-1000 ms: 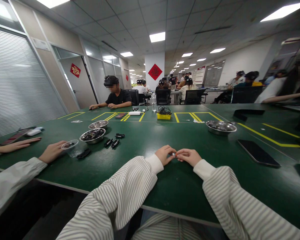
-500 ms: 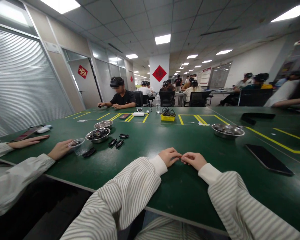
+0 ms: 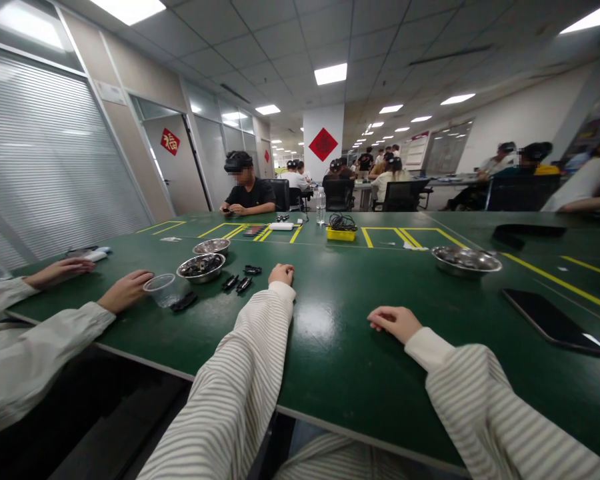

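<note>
My left hand (image 3: 282,274) is stretched forward over the green table (image 3: 330,373), its fingers curled in. Just to its left lie several small black plastic parts (image 3: 244,285), apart from the hand. Whether anything sits inside its fingers is hidden. My right hand (image 3: 396,323) rests on the table nearer to me, thumb and fingers drawn together in a pinch. Anything between those fingertips is too small to make out. Left of the loose parts stands a steel bowl (image 3: 193,277) filled with black pieces.
A second steel bowl (image 3: 211,246) sits behind the first, another bowl (image 3: 465,270) at the right. A phone (image 3: 555,320) lies right of my right hand. A co-worker's hand (image 3: 126,291) is beside a clear plastic cup (image 3: 163,293). A yellow box (image 3: 341,235) with cables stands farther back.
My hands were fingertip to fingertip in front of me. My left hand has moved forward and left, close to the loose black parts; my right hand has stayed almost in place.
</note>
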